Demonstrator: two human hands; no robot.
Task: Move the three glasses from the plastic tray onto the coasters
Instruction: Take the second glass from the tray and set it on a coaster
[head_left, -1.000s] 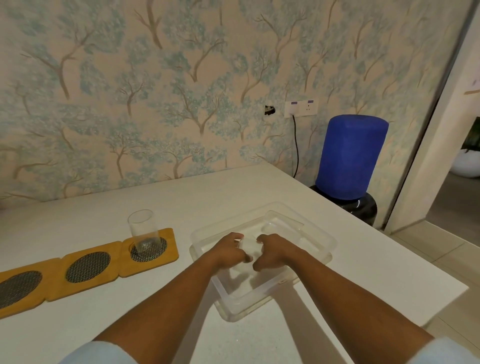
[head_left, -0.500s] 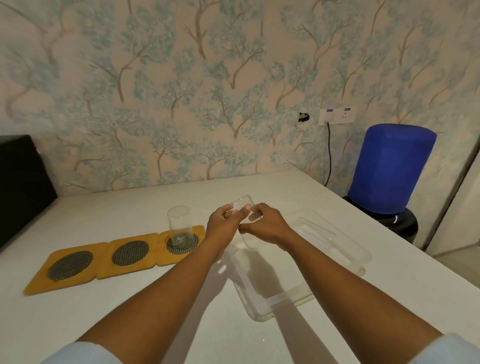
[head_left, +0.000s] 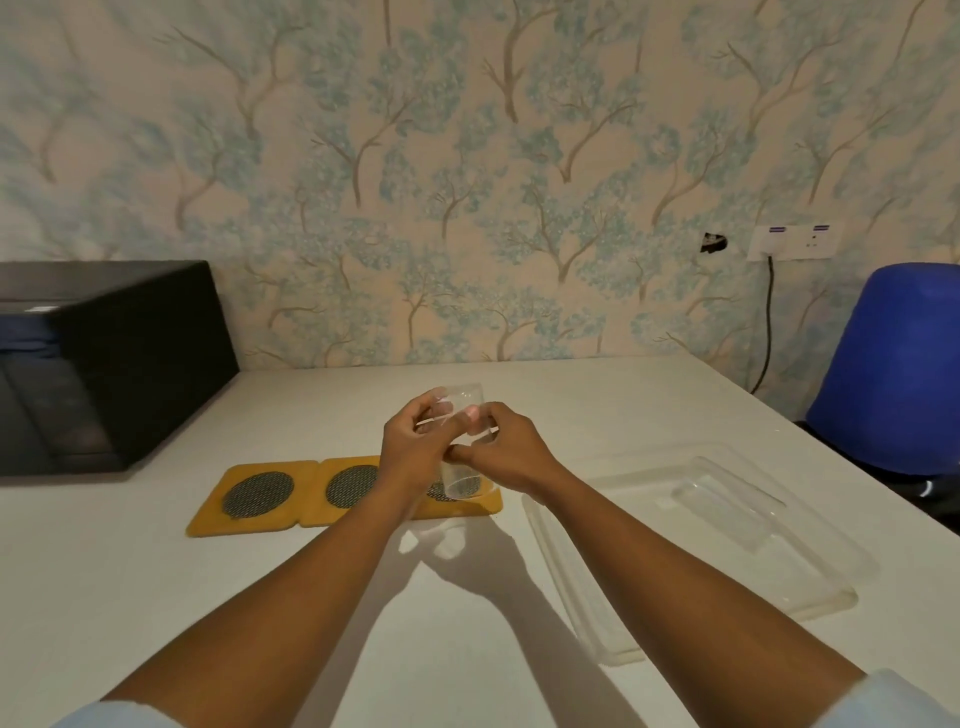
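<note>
Three yellow wooden coasters with dark mesh centres lie in a row: the left coaster, the middle coaster and the right coaster. My left hand and my right hand together hold a clear glass just above the right coaster. Below the hands, a clear glass base shows on that coaster; I cannot tell whether it belongs to the held glass or a second one. The clear plastic tray lies to the right. A clear elongated shape lies inside it, perhaps a glass on its side.
A black box-shaped appliance stands at the table's back left. A blue water bottle stands beyond the table's right edge, under a wall socket with a cable. Patterned wallpaper backs the white table.
Both hands lifted a glass out of the tray and carried it left, over the right coaster. My view swung left, bringing the black appliance into sight.
</note>
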